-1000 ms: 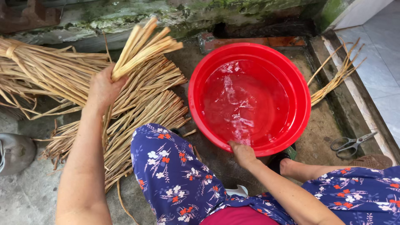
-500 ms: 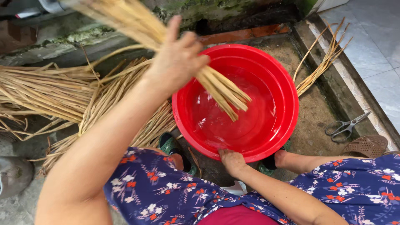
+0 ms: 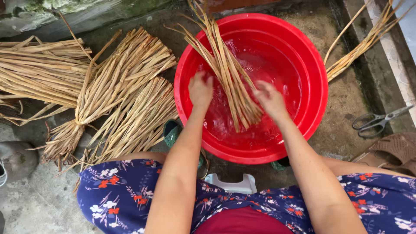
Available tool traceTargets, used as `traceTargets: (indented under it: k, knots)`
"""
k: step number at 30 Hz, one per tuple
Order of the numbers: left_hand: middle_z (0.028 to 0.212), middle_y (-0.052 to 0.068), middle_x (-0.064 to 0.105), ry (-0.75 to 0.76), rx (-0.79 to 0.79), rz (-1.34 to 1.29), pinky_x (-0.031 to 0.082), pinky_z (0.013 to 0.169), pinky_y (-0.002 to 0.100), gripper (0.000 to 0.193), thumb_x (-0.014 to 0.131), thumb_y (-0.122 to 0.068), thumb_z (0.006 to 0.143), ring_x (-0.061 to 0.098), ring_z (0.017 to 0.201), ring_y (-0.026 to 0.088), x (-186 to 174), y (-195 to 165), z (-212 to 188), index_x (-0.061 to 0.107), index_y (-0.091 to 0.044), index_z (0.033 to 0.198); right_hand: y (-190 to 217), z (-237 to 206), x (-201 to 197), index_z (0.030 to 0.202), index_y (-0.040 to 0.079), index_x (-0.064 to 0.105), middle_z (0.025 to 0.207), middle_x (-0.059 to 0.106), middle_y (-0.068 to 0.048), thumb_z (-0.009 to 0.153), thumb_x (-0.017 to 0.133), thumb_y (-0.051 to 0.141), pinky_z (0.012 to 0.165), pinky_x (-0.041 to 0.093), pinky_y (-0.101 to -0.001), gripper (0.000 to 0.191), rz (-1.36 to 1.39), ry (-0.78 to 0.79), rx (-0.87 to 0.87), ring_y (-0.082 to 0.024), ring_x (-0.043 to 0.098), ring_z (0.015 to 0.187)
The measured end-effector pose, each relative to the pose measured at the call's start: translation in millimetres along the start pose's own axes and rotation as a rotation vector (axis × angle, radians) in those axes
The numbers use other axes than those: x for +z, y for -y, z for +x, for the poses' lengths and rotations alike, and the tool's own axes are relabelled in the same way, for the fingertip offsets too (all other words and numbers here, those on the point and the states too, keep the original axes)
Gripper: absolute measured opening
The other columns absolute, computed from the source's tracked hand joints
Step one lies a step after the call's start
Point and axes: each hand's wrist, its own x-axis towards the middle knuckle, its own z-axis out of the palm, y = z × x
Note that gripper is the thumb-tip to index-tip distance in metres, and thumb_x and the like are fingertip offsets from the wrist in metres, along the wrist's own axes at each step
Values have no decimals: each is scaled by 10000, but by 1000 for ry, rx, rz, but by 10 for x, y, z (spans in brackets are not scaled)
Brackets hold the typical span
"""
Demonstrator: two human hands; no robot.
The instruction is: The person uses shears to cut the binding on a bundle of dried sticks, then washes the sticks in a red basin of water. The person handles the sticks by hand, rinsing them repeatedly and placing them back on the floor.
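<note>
We record both hands now inside the red basin (image 3: 314, 65), which fills the upper centre of the frame. The left hand (image 3: 200, 90) lies palm-down on the water left of the reed bundle (image 3: 225, 73), fingers loosely curled at the bundle's edge; we cannot tell whether it grips any stalks. The right hand (image 3: 271, 99) rests on the bundle's right side, fingers bent toward the wet lower ends, grip likewise unclear. The bundle slants from the basin's upper rim down to its centre, lower ends submerged, upper ends fanned out over the rim. Against the frame half a second ago: the left hand then held the bundle raised above the basin with its ends just over the water, and the right hand was on the near rim; now the bundle is down in the water and the right hand has left the rim for the stalks. The water surface shows ripples around both hands. Dry reeds (image 3: 125, 86) lie in tied sheaves at left, just beside the basin. More loose stalks (image 3: 359, 47) lie at upper right. Scissors (image 3: 377, 121) rest on the ground at right, well apart from the basin.
</note>
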Motion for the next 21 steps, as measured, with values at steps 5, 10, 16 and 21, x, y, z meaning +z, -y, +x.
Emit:
traceTargets:
  k: [5,10,16,21]
  knots:
    - [1449,90,516,410,-629,-615,392,1099,502,712,625,-619,903,499,1318,282,274,110,-497,431,-263,1488,-139,187,76,1547,125,424,1549,412,-172,1071,581,423,1097,357,-424,584,-21,-155,197,-298,421,1397]
    - [1438,209,543,659,-609,-1155,438,1100,560,962,709,-688,761,489,1340,420,640,-183,-782,462,-136,1508,-46,73,857,1517,165,470,1413,615,-115,1002,542,474,1009,501,-372,605,410,-26,379,-240,603,1216]
    - [1491,258,493,559,-858,-459,404,1124,517,954,687,-681,986,484,1372,369,681,-118,-713,430,72,1512,-102,145,659,1259,54,680,1042,750,-127,1006,624,398,804,567,-395,430,-51,51,407,-228,697,882]
    - [1498,238,489,664,-855,-1026,409,1078,554,872,562,-641,923,501,1366,398,820,-234,-664,443,-27,1530,107,114,939,1279,51,647,1029,728,-156,1008,543,410,819,611,-440,461,577,-218,586,-265,698,870]
